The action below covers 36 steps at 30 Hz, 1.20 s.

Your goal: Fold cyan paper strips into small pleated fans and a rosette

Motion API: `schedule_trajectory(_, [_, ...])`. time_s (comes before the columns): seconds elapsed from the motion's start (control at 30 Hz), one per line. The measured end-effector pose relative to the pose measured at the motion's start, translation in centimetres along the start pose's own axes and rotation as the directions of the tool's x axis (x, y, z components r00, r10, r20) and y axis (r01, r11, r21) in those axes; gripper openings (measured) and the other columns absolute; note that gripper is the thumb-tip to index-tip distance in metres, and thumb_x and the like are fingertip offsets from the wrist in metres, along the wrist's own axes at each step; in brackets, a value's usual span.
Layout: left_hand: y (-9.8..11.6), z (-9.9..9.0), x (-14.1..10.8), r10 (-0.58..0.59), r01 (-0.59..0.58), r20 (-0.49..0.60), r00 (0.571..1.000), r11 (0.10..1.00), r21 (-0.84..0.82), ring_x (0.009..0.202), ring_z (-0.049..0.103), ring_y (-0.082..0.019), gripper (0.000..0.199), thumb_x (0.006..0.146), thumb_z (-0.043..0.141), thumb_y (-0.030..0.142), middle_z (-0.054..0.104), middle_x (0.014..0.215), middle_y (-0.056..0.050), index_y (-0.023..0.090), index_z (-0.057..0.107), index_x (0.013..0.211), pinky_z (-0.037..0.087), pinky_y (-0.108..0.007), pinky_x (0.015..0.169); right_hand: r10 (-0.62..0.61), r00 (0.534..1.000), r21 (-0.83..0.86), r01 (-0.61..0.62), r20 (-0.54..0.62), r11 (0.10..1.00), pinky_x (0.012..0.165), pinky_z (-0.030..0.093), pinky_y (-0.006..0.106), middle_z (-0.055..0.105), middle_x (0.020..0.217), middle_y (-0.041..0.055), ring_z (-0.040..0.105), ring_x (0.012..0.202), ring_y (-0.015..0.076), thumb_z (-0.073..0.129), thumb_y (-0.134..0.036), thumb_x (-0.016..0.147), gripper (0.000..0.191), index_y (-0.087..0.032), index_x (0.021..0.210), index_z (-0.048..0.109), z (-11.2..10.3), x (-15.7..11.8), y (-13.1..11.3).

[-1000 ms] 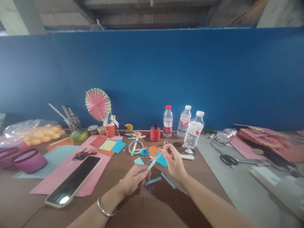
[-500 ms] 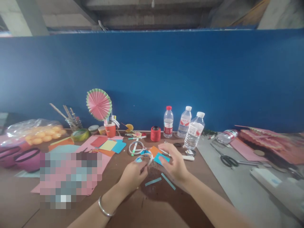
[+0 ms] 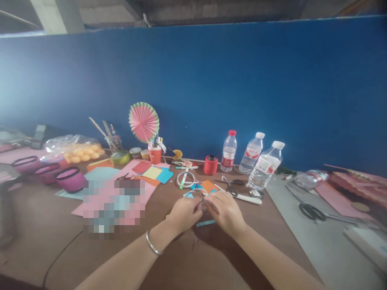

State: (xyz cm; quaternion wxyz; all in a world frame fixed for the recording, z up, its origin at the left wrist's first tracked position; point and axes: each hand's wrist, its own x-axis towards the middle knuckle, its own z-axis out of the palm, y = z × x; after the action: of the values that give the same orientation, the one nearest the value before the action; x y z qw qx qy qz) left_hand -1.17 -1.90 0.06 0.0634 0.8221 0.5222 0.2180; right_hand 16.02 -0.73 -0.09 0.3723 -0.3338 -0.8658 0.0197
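Note:
My left hand (image 3: 185,212) and my right hand (image 3: 226,210) meet over the brown table (image 3: 169,262), fingertips pinched together. A thin whitish ring or strip rises from between the fingers; its lower part is hidden, and what the right fingers grip is too small to tell. Just beyond the hands lie a blue folded paper piece (image 3: 197,187), an orange paper square (image 3: 209,186) and a clear ring (image 3: 186,179) with a green-tipped pen. A light blue paper strip (image 3: 206,223) lies below my right hand.
A red thread spool (image 3: 211,165) and bottles (image 3: 229,155) stand behind. Small scissors (image 3: 232,189) and a white-handled knife (image 3: 248,199) lie right of the hands. A pink paper fan (image 3: 144,122) rises from a red cup (image 3: 155,154). Purple cups (image 3: 70,179) stand left, larger scissors (image 3: 313,211) lie right.
My right hand has closed its fingers and come in against my left. The whole view has shifted, so the table items appear further right. One blue strip no longer shows.

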Motion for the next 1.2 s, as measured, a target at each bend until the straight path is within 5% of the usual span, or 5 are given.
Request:
schedule_trajectory(0.33, [0.3, -0.2, -0.5, 0.021, -0.019, 0.011, 1.000, 0.991, -0.135, 0.060, 0.055, -0.014, 0.022, 0.076, 0.040, 0.016, 0.062, 0.066, -0.001, 0.020, 0.061, 0.075, 0.033, -0.022, 0.054, -0.032, 0.999, -0.002, 0.032, -0.014, 0.999, 0.069, 0.038, 0.030, 0.056, 0.075, 0.0047, 0.050, 0.075, 0.0175, 0.046, -0.018, 0.082, 0.010, -0.018, 0.077, 0.054, 0.9, -0.3, -0.1])
schedule_trajectory(0.83, [0.3, 0.4, -0.4, 0.004, -0.015, -0.165, 0.986, 0.998, -0.067, 0.051, 0.049, -0.011, 0.017, 0.068, 0.047, 0.018, 0.060, 0.053, 0.001, 0.019, 0.059, 0.057, 0.028, -0.023, 0.050, 0.020, 0.998, 0.134, -0.028, 0.058, 0.991, 0.068, 0.038, 0.030, 0.049, 0.075, 0.0031, 0.045, 0.073, 0.0163, 0.044, -0.017, 0.083, 0.007, -0.019, 0.076, 0.046, 1.5, -0.3, -0.8])
schedule_trajectory(1.2, [1.1, 0.2, -0.7, 0.004, -0.043, -0.197, 0.980, 0.980, -0.195, 0.046, 0.040, -0.009, 0.016, 0.065, 0.047, 0.015, 0.051, 0.047, 0.003, 0.018, 0.051, 0.050, 0.024, -0.022, 0.046, -0.002, 0.993, 0.218, -0.024, 0.121, 0.976, 0.064, 0.036, 0.029, 0.043, 0.072, 0.0020, 0.041, 0.070, 0.0159, 0.033, -0.016, 0.086, 0.018, -0.019, 0.071, 0.040, 0.7, -0.1, -0.8])
